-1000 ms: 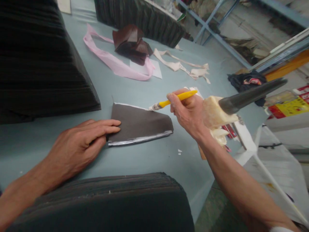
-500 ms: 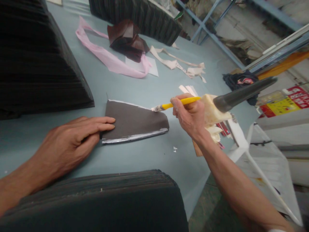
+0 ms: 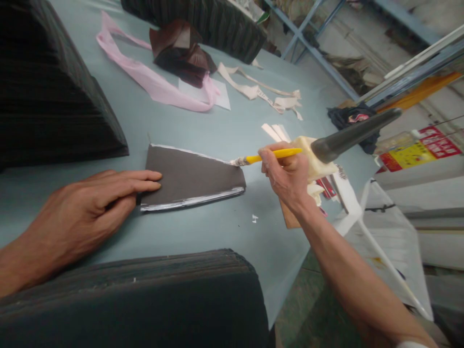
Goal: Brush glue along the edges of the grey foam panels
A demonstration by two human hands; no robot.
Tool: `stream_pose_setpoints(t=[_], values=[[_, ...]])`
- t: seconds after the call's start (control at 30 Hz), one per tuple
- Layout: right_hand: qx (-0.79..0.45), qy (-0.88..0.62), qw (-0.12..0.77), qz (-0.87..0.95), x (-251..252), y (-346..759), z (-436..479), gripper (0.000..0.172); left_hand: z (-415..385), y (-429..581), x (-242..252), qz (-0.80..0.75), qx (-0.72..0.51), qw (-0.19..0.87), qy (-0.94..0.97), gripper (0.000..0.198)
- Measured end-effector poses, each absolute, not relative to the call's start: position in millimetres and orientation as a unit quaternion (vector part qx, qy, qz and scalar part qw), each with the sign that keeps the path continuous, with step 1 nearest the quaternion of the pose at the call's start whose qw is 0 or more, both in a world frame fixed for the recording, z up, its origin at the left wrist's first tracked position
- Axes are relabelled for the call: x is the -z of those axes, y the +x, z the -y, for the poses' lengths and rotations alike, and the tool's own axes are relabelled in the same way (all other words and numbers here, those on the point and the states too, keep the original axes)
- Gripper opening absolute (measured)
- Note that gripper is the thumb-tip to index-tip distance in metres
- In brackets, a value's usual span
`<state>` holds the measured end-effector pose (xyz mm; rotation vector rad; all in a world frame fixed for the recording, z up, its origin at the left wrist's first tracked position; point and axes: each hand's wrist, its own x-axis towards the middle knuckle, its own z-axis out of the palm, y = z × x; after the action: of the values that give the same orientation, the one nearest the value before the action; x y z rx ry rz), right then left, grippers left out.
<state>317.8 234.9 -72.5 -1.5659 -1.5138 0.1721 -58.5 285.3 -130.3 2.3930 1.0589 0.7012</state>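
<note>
A dark brown wedge-shaped piece (image 3: 190, 178) with whitish glue along its edges lies flat on the pale blue table (image 3: 203, 227). My left hand (image 3: 90, 208) rests flat on its left end, fingers stretched out together. My right hand (image 3: 286, 174) is closed around a yellow-handled brush (image 3: 268, 155). The brush's bristle tip touches the piece's upper right edge. Behind my right hand stands a cream, glue-crusted pot (image 3: 315, 166) with a dark cone-shaped handle (image 3: 355, 133) sticking out.
Tall stacks of dark cut pieces stand at the left (image 3: 47, 92), near front (image 3: 137, 304) and back (image 3: 203, 24). A pink strip (image 3: 145, 79), brown scraps (image 3: 179, 50), white paper (image 3: 221, 99) and beige tape (image 3: 261, 92) lie beyond. The table edge drops off at the right.
The brush tip has slid along the piece's upper edge and sits at its right end. My left hand stays pressed on the piece. The view has shifted slightly.
</note>
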Motion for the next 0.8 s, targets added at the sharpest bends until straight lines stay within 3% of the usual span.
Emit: stream_pose_setpoints(t=[0.67,0.8], values=[[-0.042,-0.619,0.498,0.606,76.5,318.5,-223.2,0.039,-285.3,-53.6,125.3,-0.394,-0.243,0.233,0.855,0.047],[-0.050,-0.627,0.470,0.619,78.1,311.3,-224.1,0.038,-284.0,-51.9,124.2,-0.400,-0.244,0.231,0.853,0.048]])
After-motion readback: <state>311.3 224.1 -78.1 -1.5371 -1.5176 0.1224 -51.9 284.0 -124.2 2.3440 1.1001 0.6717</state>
